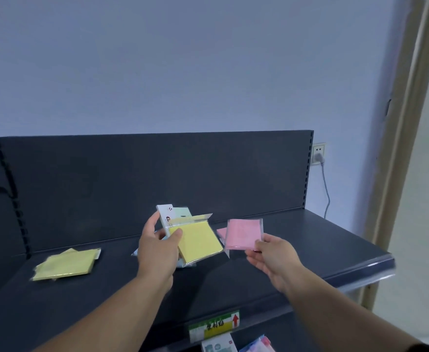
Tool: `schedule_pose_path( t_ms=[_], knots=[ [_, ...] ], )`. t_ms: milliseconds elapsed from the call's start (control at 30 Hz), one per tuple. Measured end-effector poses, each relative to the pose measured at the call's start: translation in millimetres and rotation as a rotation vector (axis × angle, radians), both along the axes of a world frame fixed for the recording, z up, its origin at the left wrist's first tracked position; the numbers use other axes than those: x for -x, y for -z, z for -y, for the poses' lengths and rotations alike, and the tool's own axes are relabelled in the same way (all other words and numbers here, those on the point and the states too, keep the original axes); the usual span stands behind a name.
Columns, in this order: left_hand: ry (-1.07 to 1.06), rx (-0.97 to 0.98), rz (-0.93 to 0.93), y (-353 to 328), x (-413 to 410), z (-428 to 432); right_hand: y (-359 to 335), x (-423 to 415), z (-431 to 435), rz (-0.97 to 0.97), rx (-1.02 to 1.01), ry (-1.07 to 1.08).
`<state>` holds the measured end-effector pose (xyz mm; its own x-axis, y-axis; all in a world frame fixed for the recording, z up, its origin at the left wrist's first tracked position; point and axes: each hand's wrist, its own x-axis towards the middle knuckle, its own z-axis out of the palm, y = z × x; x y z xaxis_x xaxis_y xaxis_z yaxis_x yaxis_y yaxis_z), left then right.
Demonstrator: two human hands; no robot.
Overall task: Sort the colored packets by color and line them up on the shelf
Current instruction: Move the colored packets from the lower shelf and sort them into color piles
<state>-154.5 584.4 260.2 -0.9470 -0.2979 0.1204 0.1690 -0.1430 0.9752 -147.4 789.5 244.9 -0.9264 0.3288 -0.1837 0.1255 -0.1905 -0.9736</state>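
the left hand (157, 247) is up over the middle of the dark grey metal shelf (310, 247). its fingers are curled round a square yellow packet in clear plastic wrap (198, 241), and the thumb lies on top of it. the same hand also holds a white and pale green packet (174, 214) behind the yellow one, and it sticks up higher. both are in the air above the shelf, not lying on it.

the right hand (272, 255) is over the shelf too, a bit to the right of its middle. its fingers pinch the near corner of a square pink packet in clear wrap (244, 235) and hold it up off the shelf.

a second pink packet (221, 232) lies flat near the back of the shelf. only a small part of it shows. a small pile of yellow packets (66, 264) lies flat on the left part of the shelf and looks a bit blurry. some pale blue packets (135, 252) lie on the middle of the shelf, mostly hidden under the left hand.

on the front edge of the shelf is a green, yellow and white label with a red arrow (213, 326). below the shelf, more packets (218, 345) peek out. past the right end of the shelf, a white wall socket (319, 151) has a grey plug and cord in it.
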Motion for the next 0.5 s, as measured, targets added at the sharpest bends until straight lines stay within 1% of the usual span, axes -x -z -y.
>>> schedule_pose_path(
  t_ms=[67,100,133,200,233,267,333,367,500],
  knots=[
    [-0.003,0.004,-0.009,-2,18,6,-1,22,0,0.019,-0.020,-0.017],
    [-0.004,0.015,-0.008,-3,27,9,0,33,1,0.036,-0.067,-0.011],
    [-0.004,0.025,-0.003,-3,35,12,1,41,0,0.058,-0.156,0.008],
    [0.003,0.031,0.004,-6,49,17,1,52,0,0.107,-0.411,0.064],
    [0.010,0.030,0.007,-8,55,18,1,54,1,0.104,-0.525,0.085],
    [0.019,0.031,0.012,-9,60,18,0,56,3,0.081,-0.584,0.098],
    [0.042,0.041,0.017,-11,67,15,-4,59,11,0.010,-0.553,0.089],
    [0.056,0.043,0.021,-12,69,11,-6,61,16,-0.020,-0.478,0.053],
    [0.129,0.022,0.051,-15,75,-8,-10,64,31,-0.032,-0.218,-0.243]
  ],
)
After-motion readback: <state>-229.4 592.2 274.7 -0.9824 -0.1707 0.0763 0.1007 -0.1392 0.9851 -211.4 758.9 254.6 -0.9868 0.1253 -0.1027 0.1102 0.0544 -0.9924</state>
